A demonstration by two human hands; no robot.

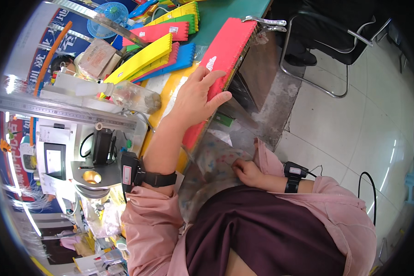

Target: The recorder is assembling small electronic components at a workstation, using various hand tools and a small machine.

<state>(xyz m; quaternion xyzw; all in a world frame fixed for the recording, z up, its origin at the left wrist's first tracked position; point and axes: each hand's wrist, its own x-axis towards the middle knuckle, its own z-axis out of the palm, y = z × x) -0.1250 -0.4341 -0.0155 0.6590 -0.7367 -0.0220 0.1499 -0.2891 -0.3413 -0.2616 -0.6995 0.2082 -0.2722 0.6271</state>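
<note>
A long red board point(227, 41) with a notched edge lies along the table's right edge. My left hand point(195, 96) rests on top of it, fingers stretched forward and thumb spread apart, pressing rather than wrapping round. A metal clamp point(264, 22) sits at the board's far end. Lower down, beside my lap, my right hand point(247, 172) is curled closed against crinkled, patterned clear plastic point(207, 161). What its fingers hold, if anything, is hidden. Both wrists carry black straps with small boxes.
Stacked yellow point(145, 55), red, green and blue notched boards lie to the left. Near them are a clear plastic bottle point(135, 96), a blue basket point(108, 18) and a metal ruler rail point(69, 110). A metal-framed chair point(342, 92) stands on the tiled floor at right.
</note>
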